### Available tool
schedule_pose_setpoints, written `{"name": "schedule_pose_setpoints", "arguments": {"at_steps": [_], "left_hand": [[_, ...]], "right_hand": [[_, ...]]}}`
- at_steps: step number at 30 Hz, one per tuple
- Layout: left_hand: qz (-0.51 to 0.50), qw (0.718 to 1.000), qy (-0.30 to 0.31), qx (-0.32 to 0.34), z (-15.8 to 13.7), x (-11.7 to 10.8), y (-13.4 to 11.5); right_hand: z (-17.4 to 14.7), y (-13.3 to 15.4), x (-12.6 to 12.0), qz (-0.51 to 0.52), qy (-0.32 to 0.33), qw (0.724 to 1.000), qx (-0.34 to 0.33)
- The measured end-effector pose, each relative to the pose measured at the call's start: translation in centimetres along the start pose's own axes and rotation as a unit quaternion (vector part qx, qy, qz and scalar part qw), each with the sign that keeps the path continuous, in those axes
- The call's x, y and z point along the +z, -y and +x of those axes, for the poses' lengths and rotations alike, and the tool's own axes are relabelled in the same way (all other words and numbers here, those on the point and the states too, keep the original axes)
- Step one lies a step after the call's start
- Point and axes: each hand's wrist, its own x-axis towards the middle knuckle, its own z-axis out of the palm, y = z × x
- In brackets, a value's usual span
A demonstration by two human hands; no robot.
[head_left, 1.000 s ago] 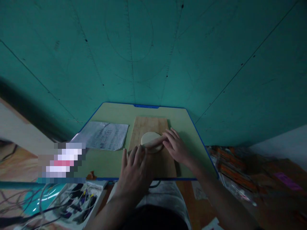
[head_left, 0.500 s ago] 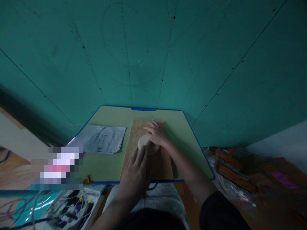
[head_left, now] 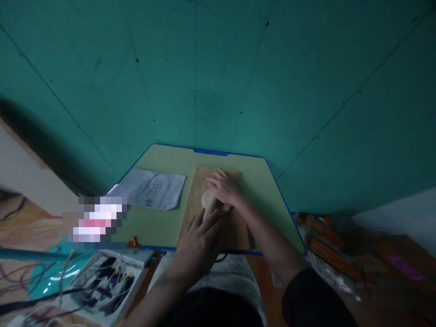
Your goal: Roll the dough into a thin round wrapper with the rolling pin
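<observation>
On the wooden board [head_left: 197,181] lies a pale round-ended piece [head_left: 208,198], smooth and light cream in colour. Its round face points up and to the left, and a short pale stretch runs from it towards me. What it is made of, I cannot make out. My left hand [head_left: 200,234] grips its near side, fingers together and pointing away from me. From the right, my right hand [head_left: 223,187] covers its far side with curved fingers. More of something pale shows under the right wrist, mostly hidden by that hand.
The pale green table [head_left: 269,195] has a blue edge. Left of the board lies a printed sheet [head_left: 160,190]. A small brown object [head_left: 134,241] sits at the near left edge. A box of cables [head_left: 109,281] stands below left; wrapped packages [head_left: 327,245] lie right.
The camera view has shifted, so the table appears slightly further right. Both hands stay on the pale piece, with more of its near stretch showing beside my left fingers.
</observation>
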Motion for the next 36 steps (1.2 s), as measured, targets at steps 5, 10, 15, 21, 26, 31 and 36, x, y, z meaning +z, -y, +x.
{"name": "schedule_pose_setpoints", "arguments": {"at_steps": [5,10,15,21,26,31,36], "left_hand": [[0.020,0.999,-0.028,0.027,0.1,0.4,0.2],[0.012,0.997,0.011,0.071,0.9,0.6,-2.8],[0.047,0.994,0.058,0.075,1.3,1.0,-4.6],[0.080,0.995,0.045,0.030,-0.7,1.5,-1.4],[0.107,0.994,-0.003,0.005,-2.8,3.2,1.7],[0.100,0.994,-0.035,0.018,-2.0,4.6,-1.4],[0.066,0.995,0.017,0.077,1.1,3.4,-5.9]], "right_hand": [[0.2,0.1,-0.2,0.020,0.000,1.000,-0.018],[-4.5,-3.4,0.1,0.081,-0.052,0.995,0.006],[-6.0,-5.6,-0.8,0.115,-0.055,0.991,-0.032],[-0.5,-1.0,0.0,0.067,-0.025,0.997,-0.040],[2.8,2.4,0.3,0.050,0.016,0.995,-0.085],[1.1,0.1,0.0,0.071,0.044,0.996,-0.031],[-1.6,-3.6,-1.1,0.113,0.071,0.991,0.006]]}}
